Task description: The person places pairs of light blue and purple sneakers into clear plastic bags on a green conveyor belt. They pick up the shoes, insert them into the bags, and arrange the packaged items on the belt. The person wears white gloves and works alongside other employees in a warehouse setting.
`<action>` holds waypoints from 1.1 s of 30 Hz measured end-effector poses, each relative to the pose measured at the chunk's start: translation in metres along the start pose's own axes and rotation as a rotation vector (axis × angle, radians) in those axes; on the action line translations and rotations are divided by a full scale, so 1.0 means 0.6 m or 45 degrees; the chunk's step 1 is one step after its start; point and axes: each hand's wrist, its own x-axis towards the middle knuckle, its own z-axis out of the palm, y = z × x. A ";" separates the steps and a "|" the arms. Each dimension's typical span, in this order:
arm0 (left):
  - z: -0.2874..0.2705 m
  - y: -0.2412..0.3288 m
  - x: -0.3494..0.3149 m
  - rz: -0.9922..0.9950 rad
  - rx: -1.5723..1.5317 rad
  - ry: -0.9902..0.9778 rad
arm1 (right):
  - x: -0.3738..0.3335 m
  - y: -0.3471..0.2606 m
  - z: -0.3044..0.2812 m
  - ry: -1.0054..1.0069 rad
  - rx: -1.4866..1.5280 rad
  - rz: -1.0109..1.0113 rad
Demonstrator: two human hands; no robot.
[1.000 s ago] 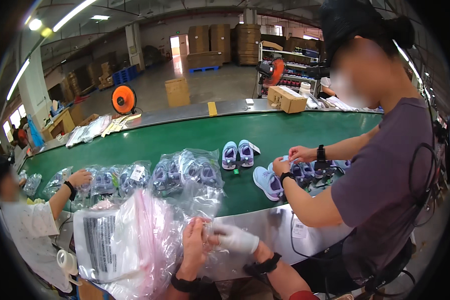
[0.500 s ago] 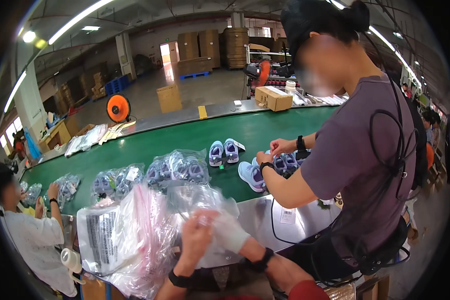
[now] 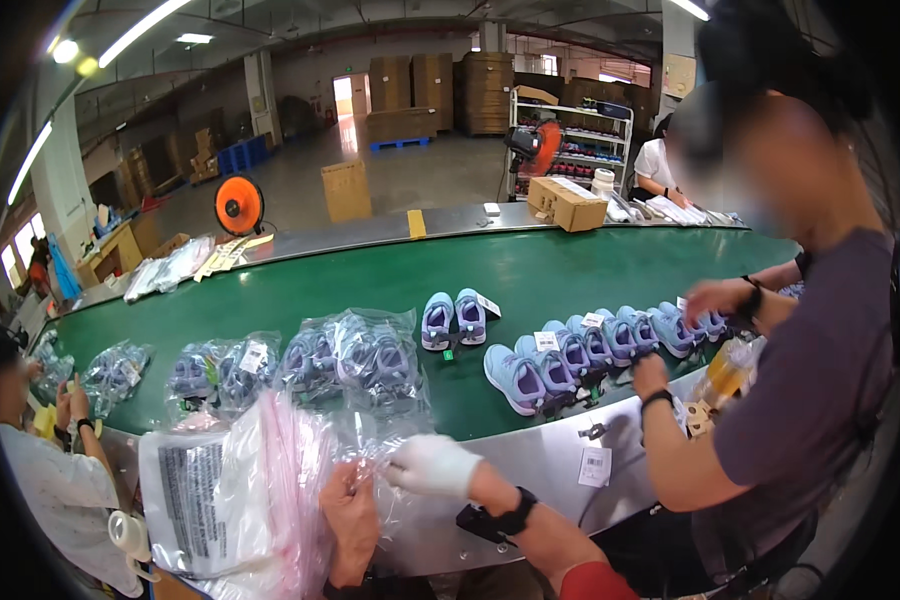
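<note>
My bare left hand (image 3: 350,515) pinches the edge of a clear plastic bag (image 3: 378,440) above the metal ledge. My right hand (image 3: 435,467), in a white glove, is closed on the same bag's other side, close to the left. Beside my left hand lies a thick stack of flat plastic bags (image 3: 260,490) with pink edges. Just beyond, shoes in clear bags (image 3: 355,350) sit on the green belt. A pair of light blue and purple sneakers (image 3: 453,320) with a white tag stands unbagged beyond them.
The green conveyor belt (image 3: 270,290) runs across. A row of unbagged sneakers (image 3: 570,355) stands at the right, before a co-worker (image 3: 810,370) in a dark shirt. Another co-worker (image 3: 55,470) in white is at far left. A cardboard box (image 3: 567,205) stands on the far ledge.
The view has shifted, showing more of the sneaker row. The right co-worker appears farther right, hands spread apart. My hands stay on the bag; my right hand is less blurred.
</note>
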 end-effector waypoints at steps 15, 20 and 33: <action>0.027 -0.059 -0.021 -0.140 0.009 -0.259 | 0.264 0.393 -0.072 0.269 -0.872 1.128; 0.016 -0.045 -0.028 -0.252 -0.105 -0.191 | 0.221 0.417 -0.090 0.428 -0.719 0.938; 0.091 0.060 0.000 -0.625 -0.826 -0.065 | -0.200 0.187 -0.125 1.282 1.728 -0.257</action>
